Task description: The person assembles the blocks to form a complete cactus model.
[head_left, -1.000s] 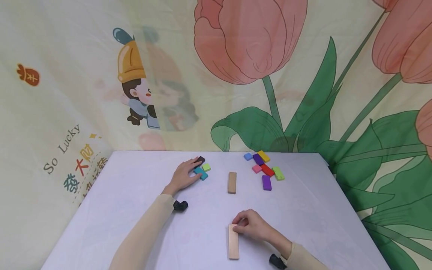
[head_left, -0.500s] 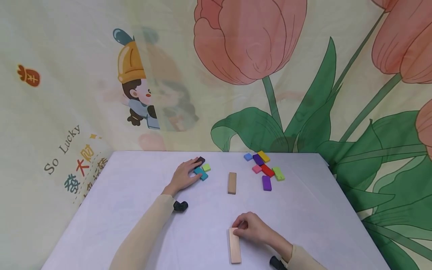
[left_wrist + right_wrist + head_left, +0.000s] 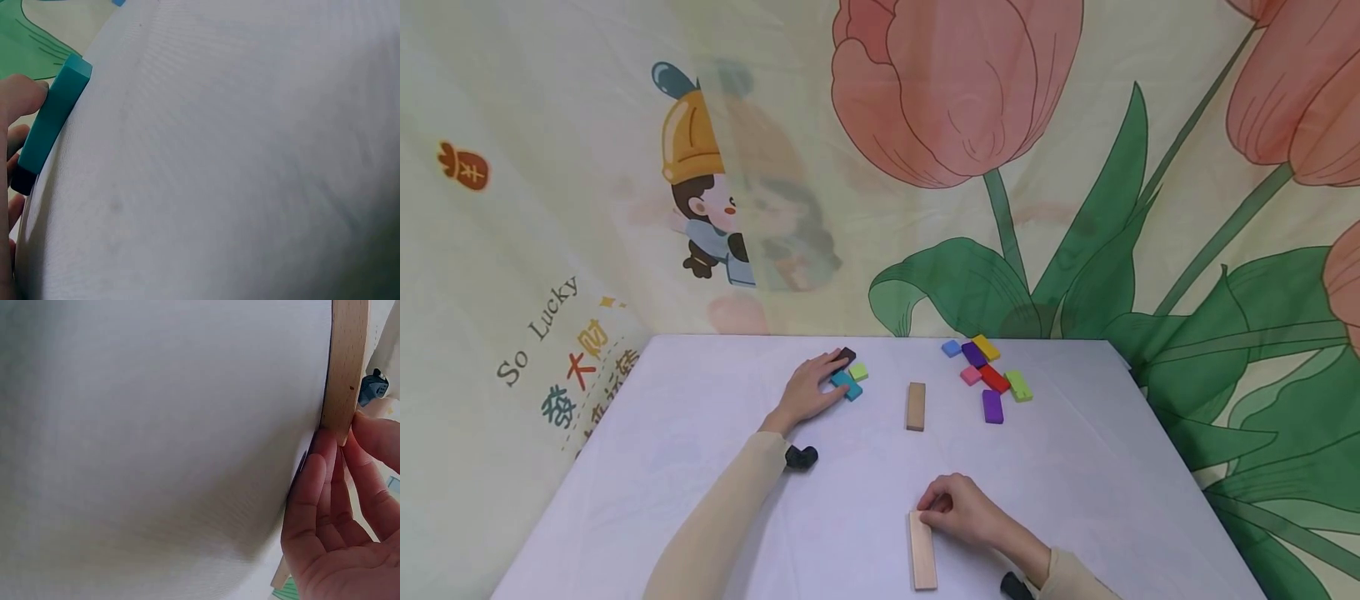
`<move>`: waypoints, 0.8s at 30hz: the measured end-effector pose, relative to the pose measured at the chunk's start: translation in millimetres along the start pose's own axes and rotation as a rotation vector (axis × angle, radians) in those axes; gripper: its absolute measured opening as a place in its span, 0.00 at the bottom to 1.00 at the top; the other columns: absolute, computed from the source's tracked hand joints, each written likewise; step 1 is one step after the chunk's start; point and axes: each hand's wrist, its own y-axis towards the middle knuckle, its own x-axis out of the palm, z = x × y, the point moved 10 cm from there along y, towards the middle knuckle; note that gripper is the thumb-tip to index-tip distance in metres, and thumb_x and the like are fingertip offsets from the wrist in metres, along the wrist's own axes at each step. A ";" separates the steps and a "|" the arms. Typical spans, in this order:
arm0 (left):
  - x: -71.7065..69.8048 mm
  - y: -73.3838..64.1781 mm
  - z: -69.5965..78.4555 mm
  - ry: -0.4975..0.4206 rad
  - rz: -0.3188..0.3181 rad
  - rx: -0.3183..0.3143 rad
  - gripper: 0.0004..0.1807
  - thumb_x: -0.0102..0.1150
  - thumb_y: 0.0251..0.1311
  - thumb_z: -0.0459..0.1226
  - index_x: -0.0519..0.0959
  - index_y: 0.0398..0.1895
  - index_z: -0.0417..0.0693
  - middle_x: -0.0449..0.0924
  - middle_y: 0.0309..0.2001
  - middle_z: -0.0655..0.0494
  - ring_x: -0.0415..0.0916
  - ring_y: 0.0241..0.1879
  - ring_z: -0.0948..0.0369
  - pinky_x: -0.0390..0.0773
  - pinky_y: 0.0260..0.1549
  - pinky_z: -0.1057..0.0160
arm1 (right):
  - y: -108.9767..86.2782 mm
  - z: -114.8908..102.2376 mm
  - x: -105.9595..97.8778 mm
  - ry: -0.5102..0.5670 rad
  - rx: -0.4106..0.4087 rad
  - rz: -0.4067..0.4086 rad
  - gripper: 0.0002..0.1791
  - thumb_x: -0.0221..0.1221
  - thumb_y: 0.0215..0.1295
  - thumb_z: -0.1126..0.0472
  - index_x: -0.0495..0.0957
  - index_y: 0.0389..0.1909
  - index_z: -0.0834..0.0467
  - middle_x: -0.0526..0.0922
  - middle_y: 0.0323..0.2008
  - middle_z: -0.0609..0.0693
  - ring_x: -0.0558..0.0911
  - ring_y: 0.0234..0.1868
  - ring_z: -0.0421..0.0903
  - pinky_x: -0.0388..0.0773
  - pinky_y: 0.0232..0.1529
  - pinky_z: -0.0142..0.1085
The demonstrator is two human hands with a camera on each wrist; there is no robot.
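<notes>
My right hand [image 3: 964, 508] pinches the far end of a pale wooden block [image 3: 922, 557] that lies lengthwise near the front of the table. In the right wrist view, thumb and fingertips meet at the end of this wooden block [image 3: 345, 369]. Farther back on the left, my left hand [image 3: 808, 390] rests with fingers stretched toward a black block [image 3: 847, 356]. Its thumb touches a teal block [image 3: 852, 388], and a light green block [image 3: 859, 372] sits just beyond. From the left wrist, the thumb lies along the teal block [image 3: 56, 115].
A second wooden block [image 3: 916, 407] lies mid-table. Back right is a loose cluster: blue [image 3: 951, 348], yellow [image 3: 986, 347], red [image 3: 995, 379], pink [image 3: 971, 376], green [image 3: 1018, 386] and purple blocks [image 3: 992, 407]. A printed curtain hangs behind the white table [image 3: 1060, 483].
My right hand has drawn the wooden block a little toward the front edge, and the block has turned slightly. The left hand and the coloured blocks stay where they were.
</notes>
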 end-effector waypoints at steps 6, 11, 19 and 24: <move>-1.1 0.9 -1.4 0.002 0.004 0.004 0.32 0.59 0.63 0.51 0.71 0.70 0.51 0.60 0.74 0.52 0.55 0.73 0.46 0.50 0.71 0.42 | 10.3 1.4 -13.0 -0.031 0.004 0.045 0.03 0.68 0.60 0.62 0.85 0.34 0.56 0.80 0.31 0.42 0.75 0.28 0.38 0.76 0.29 0.27; -2.3 0.6 -3.5 0.012 0.019 0.011 0.32 0.59 0.63 0.50 0.72 0.69 0.50 0.61 0.74 0.51 0.56 0.72 0.46 0.52 0.70 0.42 | 40.5 8.1 -55.4 -0.049 0.053 0.247 0.08 0.68 0.60 0.61 0.84 0.39 0.59 0.83 0.36 0.47 0.78 0.33 0.42 0.79 0.34 0.31; 0.7 -1.2 -1.2 -0.009 0.007 0.008 0.32 0.59 0.62 0.50 0.71 0.69 0.50 0.60 0.74 0.51 0.55 0.73 0.46 0.50 0.71 0.42 | 97.2 31.2 -98.7 -0.089 0.193 0.325 0.29 0.70 0.59 0.58 0.75 0.60 0.61 0.77 0.53 0.58 0.80 0.44 0.50 0.83 0.44 0.41; 0.4 -1.1 -0.1 0.002 0.007 0.005 0.32 0.58 0.63 0.50 0.71 0.69 0.50 0.60 0.74 0.51 0.56 0.73 0.46 0.50 0.71 0.42 | 114.3 38.3 -94.4 -0.118 0.258 0.208 0.40 0.73 0.55 0.52 0.69 0.67 0.60 0.71 0.55 0.61 0.76 0.48 0.53 0.80 0.50 0.47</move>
